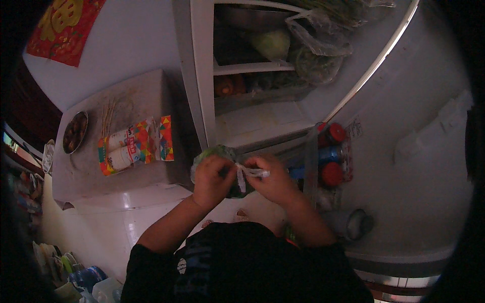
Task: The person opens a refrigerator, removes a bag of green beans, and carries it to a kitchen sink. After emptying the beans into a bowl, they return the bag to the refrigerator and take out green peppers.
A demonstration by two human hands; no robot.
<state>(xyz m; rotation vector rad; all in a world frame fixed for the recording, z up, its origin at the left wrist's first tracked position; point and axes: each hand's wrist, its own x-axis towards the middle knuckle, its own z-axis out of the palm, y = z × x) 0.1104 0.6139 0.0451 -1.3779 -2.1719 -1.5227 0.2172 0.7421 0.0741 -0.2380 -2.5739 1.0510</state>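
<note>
My left hand [213,180] and my right hand [269,177] are close together at the middle of the view, in front of a fridge that stands open. Both pinch the knotted neck of a clear plastic bag [212,151] with green vegetables in it, which hangs below and behind my fingers. The bag's twisted ends stick out between the hands, one of them pointing right against my right hand. Part of the bag is hidden by my left hand.
Fridge shelves hold a bagged pale vegetable [271,43], bagged greens [318,64] and carrots [227,86]. Red-lidded jars [332,174] stand in the door rack at right. On the covered table [91,185] at left are packaged paper cups [123,153], thin sticks [108,115] and a filled bowl [75,132].
</note>
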